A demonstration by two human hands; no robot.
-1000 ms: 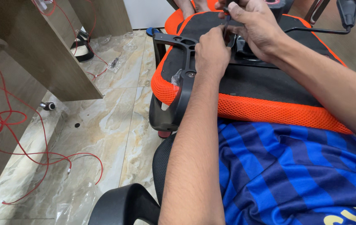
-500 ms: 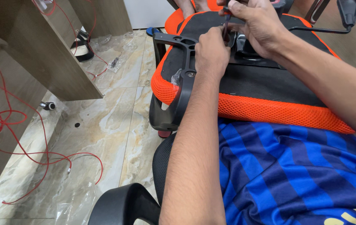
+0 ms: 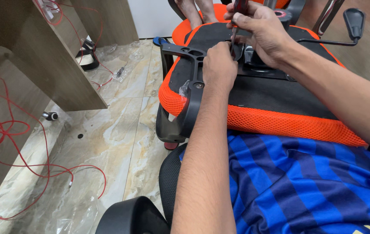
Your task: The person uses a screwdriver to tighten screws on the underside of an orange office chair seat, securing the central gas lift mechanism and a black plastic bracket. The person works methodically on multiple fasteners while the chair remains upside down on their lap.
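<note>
An upturned office chair seat (image 3: 276, 121) with orange mesh edging and a black underside lies across my lap. My right hand (image 3: 263, 32) grips a screwdriver (image 3: 238, 13) with a dark red handle, its shaft pointing down at the black metal mechanism plate (image 3: 258, 65). My left hand (image 3: 219, 65) rests closed on the seat right beside the screwdriver tip, fingers pinched at the spot; what they hold is hidden. A black plastic armrest bracket (image 3: 193, 86) runs along the seat's left edge.
A black lever with a paddle knob (image 3: 353, 21) sticks out at the right. Wooden desk panels (image 3: 42, 65) stand at left, with red wires (image 3: 20, 143) trailing over the marble floor. Another person's bare feet (image 3: 196, 11) show beyond the seat. A black curved chair part (image 3: 133, 216) lies below.
None of the hands shifted noticeably; the screwdriver stays at the same spot on the mechanism plate.
</note>
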